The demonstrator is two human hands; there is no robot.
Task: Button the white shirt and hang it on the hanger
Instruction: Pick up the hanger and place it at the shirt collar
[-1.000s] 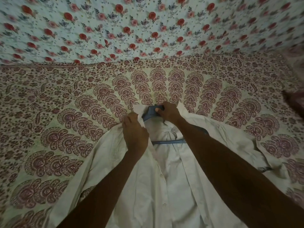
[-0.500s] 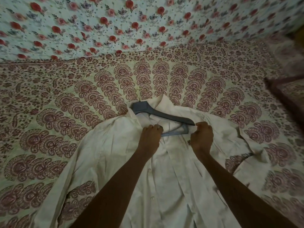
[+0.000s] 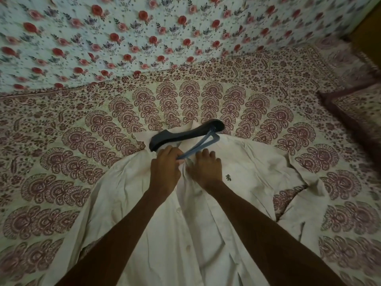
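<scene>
a white shirt (image 3: 206, 234) is seen laid front-up on a bed covered by a maroon-patterned bedspread (image 3: 72, 162), its collar toward the far edge of the bed where a floral wall cloth (image 3: 123, 38) rises. a dark hanger (image 3: 185, 134) is tucked in at the collar, one shoulder end raised clear of the fabric toward the right and its thin lower bar slanting down to the hands. the left hand (image 3: 165, 172) is curled at the shirt's neck opening, its fingers (image 3: 171, 154) closed around the lower end of the hanger bar and the cloth there. the right hand (image 3: 206, 168) is placed just beside it on the other front panel, its fingers (image 3: 204, 155) bent and pressed close together on the fabric; whether cloth is pinched under them cannot be told. a small dark emblem (image 3: 228, 177) is shown on the chest, near the right wrist. buttons (image 3: 178, 210) are visible down the placket between the forearms. a patterned pillow (image 3: 358, 112) is seen at the bed's right edge.
</scene>
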